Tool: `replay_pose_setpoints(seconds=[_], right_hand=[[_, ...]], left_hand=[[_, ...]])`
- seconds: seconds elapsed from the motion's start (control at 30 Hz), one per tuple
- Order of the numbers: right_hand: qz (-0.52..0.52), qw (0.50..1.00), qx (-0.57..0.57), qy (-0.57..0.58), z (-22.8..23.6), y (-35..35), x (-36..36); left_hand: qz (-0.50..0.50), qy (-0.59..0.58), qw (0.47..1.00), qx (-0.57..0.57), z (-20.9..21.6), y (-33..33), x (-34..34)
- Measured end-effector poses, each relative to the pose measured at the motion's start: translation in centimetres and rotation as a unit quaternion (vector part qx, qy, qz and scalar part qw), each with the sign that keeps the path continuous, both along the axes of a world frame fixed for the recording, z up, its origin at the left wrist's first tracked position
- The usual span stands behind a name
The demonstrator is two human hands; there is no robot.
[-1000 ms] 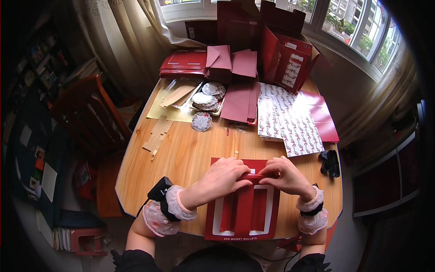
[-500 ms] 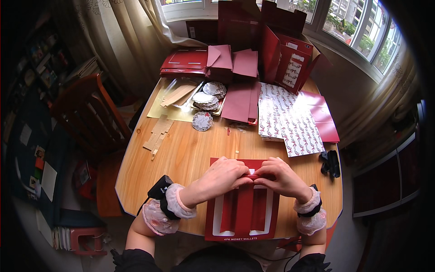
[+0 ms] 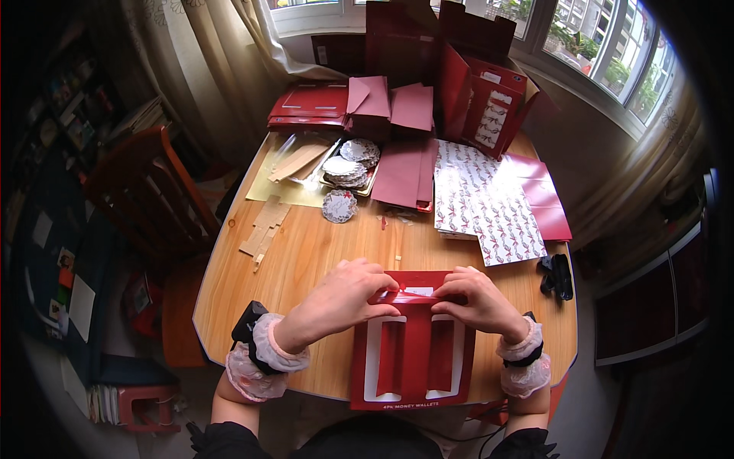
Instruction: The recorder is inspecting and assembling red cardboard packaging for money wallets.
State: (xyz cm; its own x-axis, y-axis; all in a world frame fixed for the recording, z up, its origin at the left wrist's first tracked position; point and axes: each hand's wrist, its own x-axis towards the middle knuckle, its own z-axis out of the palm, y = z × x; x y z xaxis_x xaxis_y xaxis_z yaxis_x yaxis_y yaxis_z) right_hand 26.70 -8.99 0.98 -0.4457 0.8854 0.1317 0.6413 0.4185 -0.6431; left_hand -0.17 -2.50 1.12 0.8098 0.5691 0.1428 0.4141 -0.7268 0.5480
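In front of me, at the table's near edge, lies a flat red cardboard sleeve [image 3: 415, 359] with two long cut-out windows edged in white. Across its upper part a narrow folded flap [image 3: 417, 298] stands raised, with a small white patch showing behind it. My left hand [image 3: 340, 300] pinches the flap's left end between thumb and fingers. At the right end, my right hand [image 3: 483, 303] holds it the same way. Both wrists carry frilly light cuffs over black straps.
Brown cardboard strips [image 3: 266, 226] and round white tags [image 3: 339, 206] lie at the left. Patterned white sheets [image 3: 489, 206] are at the right, near a black strap [image 3: 556, 277]. Pink-red envelopes [image 3: 405, 172] and a tall red box [image 3: 489, 99] stand farther back.
My left hand has slid left along the flap, so the hands are farther apart. More of the flap and white patch shows. The sleeve has shifted slightly right and nearer.
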Motion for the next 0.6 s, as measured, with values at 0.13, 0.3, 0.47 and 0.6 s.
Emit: replay_pose_setpoints(seconds=[0.13,0.3,0.47,0.6], right_hand=[[-0.001,1.0,-0.001,-0.013,0.2,0.1,-0.1],[0.007,1.0,0.006,-0.017,-0.1,0.1,0.0],[0.006,1.0,-0.009,-0.015,0.0,0.0,-0.1],[0.008,1.0,0.001,-0.011,-0.2,0.0,-0.2]], left_hand=[[0.012,-0.013,0.999,0.034,-0.7,-0.8,0.5],[-0.007,-0.004,0.999,0.034,-2.0,-1.3,0.7],[-0.025,-0.043,0.997,-0.064,-2.7,-1.0,1.5],[-0.021,-0.039,0.991,-0.124,-2.8,-1.0,1.8]])
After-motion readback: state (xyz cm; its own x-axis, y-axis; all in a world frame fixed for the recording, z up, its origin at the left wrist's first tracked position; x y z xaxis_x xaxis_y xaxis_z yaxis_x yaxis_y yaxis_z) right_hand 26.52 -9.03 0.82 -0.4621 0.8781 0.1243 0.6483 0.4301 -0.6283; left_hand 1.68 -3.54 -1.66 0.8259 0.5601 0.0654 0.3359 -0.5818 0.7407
